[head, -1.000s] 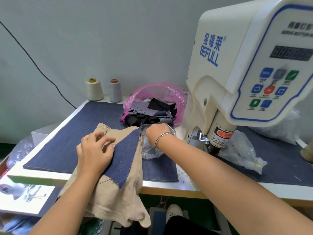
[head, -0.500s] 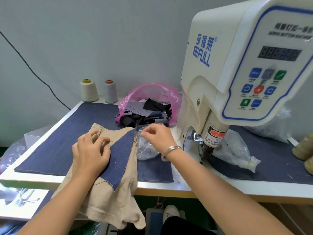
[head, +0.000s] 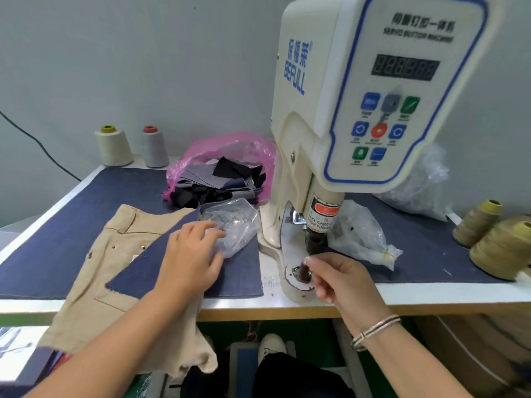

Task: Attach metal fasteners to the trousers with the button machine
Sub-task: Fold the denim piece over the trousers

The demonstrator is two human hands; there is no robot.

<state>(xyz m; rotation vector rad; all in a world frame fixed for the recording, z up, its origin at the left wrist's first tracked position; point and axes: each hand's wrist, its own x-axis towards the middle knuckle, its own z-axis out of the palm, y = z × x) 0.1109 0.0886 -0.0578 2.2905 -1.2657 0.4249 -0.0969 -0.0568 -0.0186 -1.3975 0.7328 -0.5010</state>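
Beige trousers (head: pixel 115 254) lie over the table's front edge, with a blue denim piece (head: pixel 143 271) across them. My left hand (head: pixel 192 254) lies over the denim, its straight fingers touching a clear bag of metal fasteners (head: pixel 238 222). The white button machine (head: pixel 344 110) stands on the right. My right hand (head: pixel 342 280) is at the machine's lower die (head: pixel 301 275), under the dark punch (head: pixel 316 239). Its fingertips pinch a small fastener on top of the brown post; the fingers mostly hide the piece.
A pink bag of dark fabric scraps (head: pixel 224 173) sits behind the clear bag. Two thread cones (head: pixel 115 146) stand at the back left, olive cones (head: pixel 500 245) at the far right. Another clear bag (head: pixel 362 237) lies right of the punch. A foot (head: pixel 271 347) rests below.
My right hand has left the clear bag and moved right to the lower die. My left hand has come off the trousers and reached right to the bag.
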